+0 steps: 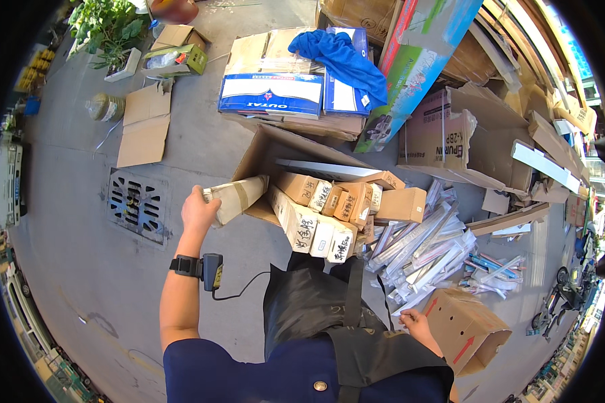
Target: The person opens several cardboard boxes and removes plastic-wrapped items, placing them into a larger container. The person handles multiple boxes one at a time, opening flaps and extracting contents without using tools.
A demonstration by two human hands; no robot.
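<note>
My left hand (199, 209) grips the near end of a long, off-white cardboard carton (236, 199) with a tape band around it. That carton slants beside the left edge of a large open cardboard box (264, 146). Inside the large box lie several long narrow cartons, some white (295, 221) and some brown (353, 201), with handwritten marks on their ends. My right hand (414, 322) is low at the right with its fingers curled, close to a brown carton with red arrows (466, 325). Whether it holds something thin cannot be made out.
A heap of plastic-wrapped strips (423, 247) spreads on the ground at the right. Stacked boxes (272, 95) bear a blue cloth (338, 55). An open torn box (459, 136) stands at the upper right. A metal drain grate (137, 205) and flattened cardboard (145, 126) lie left.
</note>
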